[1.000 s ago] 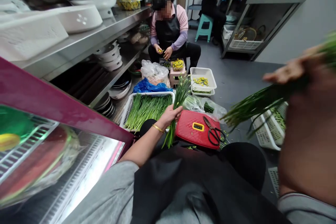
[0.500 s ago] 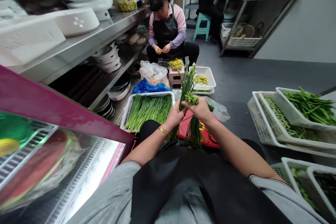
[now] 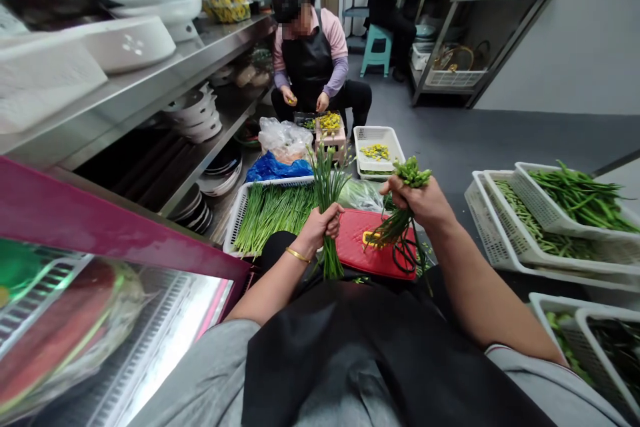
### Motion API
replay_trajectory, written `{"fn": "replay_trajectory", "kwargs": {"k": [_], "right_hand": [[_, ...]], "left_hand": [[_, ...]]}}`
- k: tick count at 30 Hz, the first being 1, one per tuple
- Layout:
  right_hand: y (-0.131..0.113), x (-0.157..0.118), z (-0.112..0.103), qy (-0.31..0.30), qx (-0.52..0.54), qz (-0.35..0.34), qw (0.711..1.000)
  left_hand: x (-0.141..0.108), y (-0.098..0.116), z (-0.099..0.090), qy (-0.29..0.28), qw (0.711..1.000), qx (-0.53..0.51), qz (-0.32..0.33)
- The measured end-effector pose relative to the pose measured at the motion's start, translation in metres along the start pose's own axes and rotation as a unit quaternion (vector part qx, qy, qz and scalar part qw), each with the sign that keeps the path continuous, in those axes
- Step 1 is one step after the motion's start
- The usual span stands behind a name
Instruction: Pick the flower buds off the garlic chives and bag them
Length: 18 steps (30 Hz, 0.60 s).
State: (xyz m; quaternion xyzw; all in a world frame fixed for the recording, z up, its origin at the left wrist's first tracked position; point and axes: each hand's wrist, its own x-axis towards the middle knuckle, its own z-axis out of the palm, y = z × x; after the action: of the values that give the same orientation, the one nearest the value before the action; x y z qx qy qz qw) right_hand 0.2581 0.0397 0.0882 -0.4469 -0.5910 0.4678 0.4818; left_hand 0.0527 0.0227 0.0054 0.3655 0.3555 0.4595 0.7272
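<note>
My left hand (image 3: 321, 227) is closed round a bunch of long green stems with buds (image 3: 327, 177), held upright with its lower ends hanging below the fist. To the right, my right hand (image 3: 423, 199) grips a second bunch of budded stems (image 3: 413, 173), its heads above the fist and its stems drooping down and left. Between and below the hands lies a red quilted bag (image 3: 357, 240) with a yellow clasp. A white basket of green stems (image 3: 275, 213) stands left of my left hand.
A person (image 3: 310, 60) sits ahead, handling yellow flowers by a small pink stool (image 3: 333, 145). White basket (image 3: 379, 147) holds yellow flowers. At right are baskets of green beans (image 3: 545, 230); at left, a metal shelf (image 3: 200, 50) with dishes. Another person (image 3: 387, 7) sits farther back.
My hands have moved apart, each with its own bunch. My right hand went right, uncovering more of the red bag. The seated person's hands have also separated.
</note>
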Motion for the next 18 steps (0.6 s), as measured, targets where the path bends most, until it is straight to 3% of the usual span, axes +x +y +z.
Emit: {"fn": "replay_trajectory", "kwargs": {"k": [4,10,12,14,16,18], "right_hand": [[-0.002,-0.006,0.008,-0.029,0.008,0.028,0.999],[-0.009,-0.016,0.005,-0.232,-0.036,0.065,0.97],[-0.011,-0.018,0.004,-0.269,-0.049,0.069,0.959],[-0.012,-0.017,0.005,-0.211,-0.044,0.052,0.975],[-0.011,-0.014,0.009,-0.088,-0.021,0.027,0.996],[-0.006,-0.01,0.016,-0.009,0.002,0.013,1.0]], "left_hand": [[-0.001,0.007,0.008,-0.014,1.0,-0.004,0.02],[-0.005,0.018,0.014,-0.04,0.999,0.009,0.015],[-0.006,0.019,0.016,-0.037,0.999,0.018,0.02],[-0.008,0.019,0.02,-0.032,0.999,0.03,0.021],[-0.01,0.018,0.024,-0.032,0.999,0.04,0.014],[-0.012,0.017,0.029,-0.038,0.998,0.051,0.005]]}}
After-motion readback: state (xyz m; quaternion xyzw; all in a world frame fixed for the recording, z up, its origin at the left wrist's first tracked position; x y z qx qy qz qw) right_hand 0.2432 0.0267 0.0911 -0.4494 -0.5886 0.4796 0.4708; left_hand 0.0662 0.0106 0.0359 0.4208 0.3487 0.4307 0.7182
